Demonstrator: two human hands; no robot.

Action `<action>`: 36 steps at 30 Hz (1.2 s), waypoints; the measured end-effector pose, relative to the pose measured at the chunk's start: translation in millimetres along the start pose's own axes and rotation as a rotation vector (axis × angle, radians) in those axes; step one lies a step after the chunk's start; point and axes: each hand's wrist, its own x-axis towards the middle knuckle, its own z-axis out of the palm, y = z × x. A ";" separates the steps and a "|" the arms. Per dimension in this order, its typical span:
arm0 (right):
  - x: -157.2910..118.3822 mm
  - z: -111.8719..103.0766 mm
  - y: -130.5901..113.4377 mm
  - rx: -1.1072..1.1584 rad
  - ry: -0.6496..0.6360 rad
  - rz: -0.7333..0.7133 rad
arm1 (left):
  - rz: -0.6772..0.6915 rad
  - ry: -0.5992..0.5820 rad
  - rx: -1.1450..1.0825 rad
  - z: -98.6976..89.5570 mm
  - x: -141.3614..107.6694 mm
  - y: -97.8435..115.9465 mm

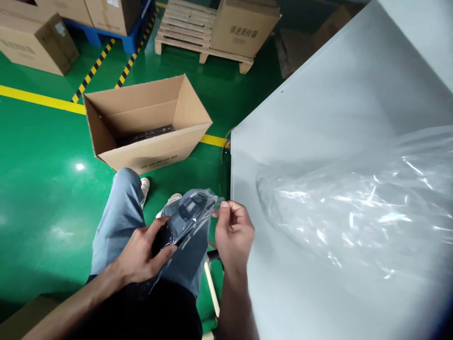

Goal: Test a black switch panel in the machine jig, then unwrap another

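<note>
Above my lap, my left hand (146,250) grips a dark, flat part inside a clear plastic bag (191,212), thumb on one side and fingers on the other. The part's exact kind is hard to make out through the shiny film. My right hand (233,229) pinches the bag's far end between thumb and fingertips, and the film there is drawn to a narrow tip. The bag lies slanted, its far end up and to the right.
An open cardboard box (152,156) with dark flat pieces inside stands on the green floor ahead. To my right is a pale grey surface (283,293) bearing a heap of clear plastic film (354,208). Farther off are a wooden pallet (187,23), a blue pallet (130,42) and cartons (244,28).
</note>
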 end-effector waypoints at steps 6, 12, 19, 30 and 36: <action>7.3 6.3 3.8 0.419 -0.041 0.251 | -0.172 -0.217 -0.738 -10.3 2.9 -13.0; 9.1 3.7 -11.0 0.711 -0.080 0.285 | -0.337 -0.446 -1.079 -3.9 16.5 -28.6; 4.3 -7.1 -29.6 0.570 -0.074 0.127 | -0.338 -0.256 -0.901 1.7 30.2 -15.8; 22.8 2.4 11.3 0.522 -0.004 0.099 | -0.198 -0.174 -0.564 -40.7 19.5 -13.4; 30.1 -8.4 -27.7 0.118 -0.391 -0.273 | -0.109 -0.262 -0.267 -58.4 9.6 -3.7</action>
